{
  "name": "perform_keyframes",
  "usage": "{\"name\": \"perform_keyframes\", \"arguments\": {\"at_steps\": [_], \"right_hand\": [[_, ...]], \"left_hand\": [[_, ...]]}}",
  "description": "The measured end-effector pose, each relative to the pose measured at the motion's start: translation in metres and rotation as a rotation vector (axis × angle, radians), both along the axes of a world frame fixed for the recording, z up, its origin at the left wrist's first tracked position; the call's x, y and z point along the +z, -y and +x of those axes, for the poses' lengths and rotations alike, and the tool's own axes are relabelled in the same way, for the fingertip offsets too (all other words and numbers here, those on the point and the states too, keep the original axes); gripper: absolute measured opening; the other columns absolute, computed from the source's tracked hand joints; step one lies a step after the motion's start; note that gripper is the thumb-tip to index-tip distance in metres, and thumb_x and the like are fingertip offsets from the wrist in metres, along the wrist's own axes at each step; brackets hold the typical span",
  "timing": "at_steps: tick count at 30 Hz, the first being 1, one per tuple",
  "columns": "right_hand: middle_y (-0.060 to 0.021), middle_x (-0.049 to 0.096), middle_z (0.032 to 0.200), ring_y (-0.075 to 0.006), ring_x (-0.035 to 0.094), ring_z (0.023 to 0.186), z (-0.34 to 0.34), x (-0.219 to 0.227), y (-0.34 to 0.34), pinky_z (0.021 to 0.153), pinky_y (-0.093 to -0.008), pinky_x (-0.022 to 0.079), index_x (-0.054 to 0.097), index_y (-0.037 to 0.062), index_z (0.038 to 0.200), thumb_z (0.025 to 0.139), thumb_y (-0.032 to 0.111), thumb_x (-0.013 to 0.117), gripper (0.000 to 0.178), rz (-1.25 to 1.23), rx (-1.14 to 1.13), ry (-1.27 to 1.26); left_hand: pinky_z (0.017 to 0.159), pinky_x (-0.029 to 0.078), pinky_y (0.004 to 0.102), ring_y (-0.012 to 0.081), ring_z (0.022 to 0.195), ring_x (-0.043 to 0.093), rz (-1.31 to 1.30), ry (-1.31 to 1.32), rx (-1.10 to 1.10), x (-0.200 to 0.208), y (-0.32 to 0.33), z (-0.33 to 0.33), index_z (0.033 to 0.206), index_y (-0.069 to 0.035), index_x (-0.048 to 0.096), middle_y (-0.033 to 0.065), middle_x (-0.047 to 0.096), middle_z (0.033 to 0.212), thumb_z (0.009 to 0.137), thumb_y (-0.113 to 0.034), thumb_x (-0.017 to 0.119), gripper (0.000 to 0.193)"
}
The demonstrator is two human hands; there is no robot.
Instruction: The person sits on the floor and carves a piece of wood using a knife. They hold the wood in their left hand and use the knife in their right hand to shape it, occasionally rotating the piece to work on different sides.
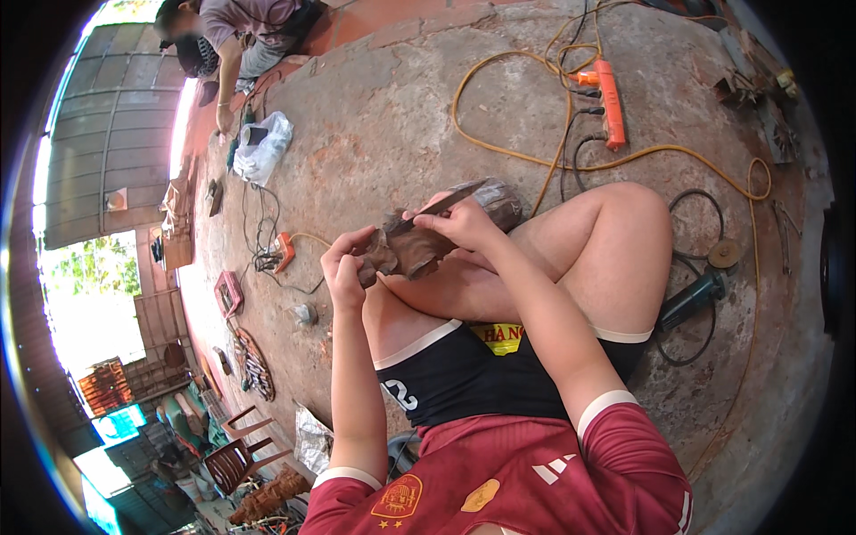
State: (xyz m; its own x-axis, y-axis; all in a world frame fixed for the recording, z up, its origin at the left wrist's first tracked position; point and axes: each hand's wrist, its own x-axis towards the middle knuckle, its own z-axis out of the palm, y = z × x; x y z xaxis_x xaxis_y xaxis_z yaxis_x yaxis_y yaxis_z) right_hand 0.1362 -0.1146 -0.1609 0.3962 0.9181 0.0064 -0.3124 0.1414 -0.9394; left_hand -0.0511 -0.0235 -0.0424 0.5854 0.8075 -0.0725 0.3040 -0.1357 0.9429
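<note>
In front of my crossed legs, a brown carved piece of wood (415, 253) with an uneven, hollowed surface is held between my hands. My left hand (346, 266) grips its left end, thumb and fingers bent around the edge. Closed in my right hand (459, 225) is a dark, flat tool (453, 198) that tapers to a point, like a file or blade. It lies slantwise over the top of the wood, its tip toward the upper right; whether it touches the wood I cannot tell. Just behind, a greyish log (499, 203) lies on the floor.
An orange power strip (609, 105) with plugged-in cords and a looping yellow cable (499, 153) lies ahead. A dark green power tool (694, 300) sits by my right knee. At the far left, another person (254, 36) crouches near a plastic bag (263, 147). A brown chair (234, 464) stands left.
</note>
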Motion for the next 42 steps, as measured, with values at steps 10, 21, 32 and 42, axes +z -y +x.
{"name": "perform_keyframes", "arguments": {"at_steps": [10,21,32,42], "right_hand": [[-0.0044,0.073,0.078,-0.0110,0.065,0.070,0.007,-0.014,-0.005,0.062,-0.0308,0.049,0.074,0.0042,0.089,0.083,0.023,0.075,0.020,-0.035,-0.056,0.139],[0.0036,0.060,0.069,-0.0049,0.050,0.063,0.005,0.040,0.007,0.055,-0.0245,0.040,0.069,0.0046,0.084,0.082,0.019,0.079,0.018,-0.049,-0.011,-0.144],[-0.0035,0.068,0.079,-0.0096,0.061,0.071,-0.003,0.058,0.013,0.065,-0.0266,0.050,0.069,0.0000,0.097,0.085,0.014,0.072,0.019,-0.026,-0.120,-0.019],[-0.0028,0.066,0.077,-0.0080,0.055,0.061,0.004,0.076,0.024,0.054,-0.0256,0.043,0.069,0.0032,0.090,0.084,0.014,0.073,0.013,0.044,-0.092,0.343]], "left_hand": [[0.090,0.048,0.0310,0.0218,0.094,0.064,0.037,-0.014,-0.016,0.006,0.003,0.008,0.108,0.012,0.065,0.0159,0.068,0.098,0.067,-0.008,0.041,0.052],[0.094,0.048,0.0334,0.0237,0.098,0.064,0.024,-0.024,-0.018,0.006,0.003,0.011,0.110,0.012,0.065,0.0176,0.069,0.101,0.068,-0.009,0.041,0.052],[0.091,0.048,0.0315,0.0231,0.098,0.064,0.057,-0.096,-0.020,0.015,0.009,0.029,0.110,0.009,0.067,0.0174,0.069,0.101,0.071,-0.006,0.041,0.049],[0.088,0.049,0.0302,0.0217,0.094,0.065,0.027,-0.048,-0.003,0.009,0.007,0.026,0.108,0.010,0.067,0.0168,0.070,0.099,0.071,-0.007,0.041,0.048]]}}
